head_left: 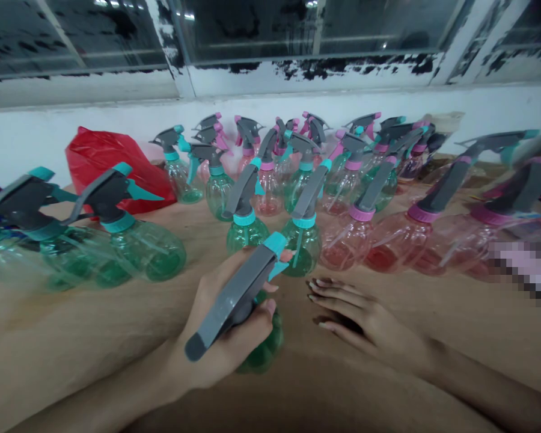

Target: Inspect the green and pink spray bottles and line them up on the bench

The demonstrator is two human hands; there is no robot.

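Observation:
My left hand is closed around the neck of a green spray bottle, just below its grey trigger head with a teal nozzle. Part of the bottle is hidden behind the hand. On the tabletop to the right, my right hand rests palm down with its fingers stretched out, holding nothing. Just beyond its fingertips stands another green spray bottle. A pink spray bottle is also close to that hand.
Rows of green and pink spray bottles fill the back and right of the wooden table. More green bottles stand at the left, near a red plastic bag. A white wall with windows lies behind.

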